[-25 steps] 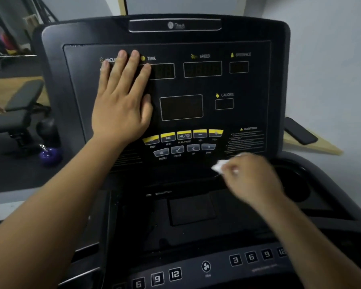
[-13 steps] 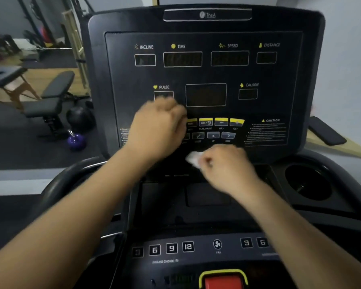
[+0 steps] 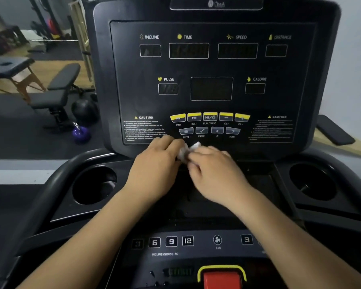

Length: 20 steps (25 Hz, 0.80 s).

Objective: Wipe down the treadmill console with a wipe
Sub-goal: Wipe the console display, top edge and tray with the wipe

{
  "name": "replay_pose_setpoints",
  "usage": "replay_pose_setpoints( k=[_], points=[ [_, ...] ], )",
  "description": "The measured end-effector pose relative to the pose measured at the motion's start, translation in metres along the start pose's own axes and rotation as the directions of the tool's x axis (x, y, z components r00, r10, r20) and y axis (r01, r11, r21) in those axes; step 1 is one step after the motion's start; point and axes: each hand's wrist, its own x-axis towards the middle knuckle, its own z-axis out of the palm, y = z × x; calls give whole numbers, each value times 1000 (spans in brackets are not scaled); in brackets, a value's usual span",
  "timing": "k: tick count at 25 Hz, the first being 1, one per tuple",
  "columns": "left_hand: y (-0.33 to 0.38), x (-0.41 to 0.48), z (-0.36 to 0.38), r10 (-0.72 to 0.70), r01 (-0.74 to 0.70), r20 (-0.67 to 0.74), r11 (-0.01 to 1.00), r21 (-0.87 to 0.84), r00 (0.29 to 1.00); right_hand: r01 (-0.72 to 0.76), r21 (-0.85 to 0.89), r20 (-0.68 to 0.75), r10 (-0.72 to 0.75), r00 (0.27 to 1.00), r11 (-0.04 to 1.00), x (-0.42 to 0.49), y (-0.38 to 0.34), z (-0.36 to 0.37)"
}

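Head cam: Both hands meet at the lower edge of the treadmill console [image 3: 215, 65], just below the PRESET/ENTER keys [image 3: 193, 131]. The left hand [image 3: 156, 165] and right hand [image 3: 215, 174] are curled, fingers closed on a small crumpled white wipe [image 3: 188, 150] pinched between them; wipe sits bunched in front of the panel's bottom strip, w/ contact to the surface not clear. Display windows are dark. Yellow media buttons [image 3: 209, 117] sit above the hands. Cup holders [image 3: 94, 184] flank the forearms l. & r. Red stop button [image 3: 222, 278] at bottom edge. Weight bench [image 3: 58, 90] and purple kettlebell [image 3: 80, 133] in bkgd at left.
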Motion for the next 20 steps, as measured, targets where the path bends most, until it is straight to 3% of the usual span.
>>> replay_pose_setpoints(
  k=[3, 6, 8, 10, 13, 15, 17, 20],
  points=[
    [-4, -10, 0, 105, -105, 1, 994, 5, 994, -176, -181, -34, 173, 984, 968, -21, 47, -18],
    [-12, -18, 5, 56, -56, 18, 998, 1, 998, -277, -362, 10, 301, 954, 890, -21, 55, -26],
    [-16, -22, 6, 39, -39, 1, 999, -17, 999, -182, -331, 22, 200, 979, 926, -6, 23, -14],
    [-22, -25, 5, 42, -41, -37, 999, 7, 998, -44, -155, 54, 53, 997, 987, 11, -20, 4],
    [-38, -31, -1, -127, 120, -97, 990, -71, 987, 53, -55, 70, -49, 996, 997, 34, -66, 26],
    [-45, -32, -7, -160, 140, -115, 977, -160, 980, 107, -30, 83, -104, 991, 994, 35, -71, 28],
    [-42, -26, -8, -56, 44, -83, 989, -144, 995, 113, -10, 73, -112, 991, 994, 29, -56, 22],
    [-35, -22, -7, 44, -44, -20, 999, -5, 999, -20, -85, 3, 21, 1000, 996, 12, -10, 6]
  ],
)
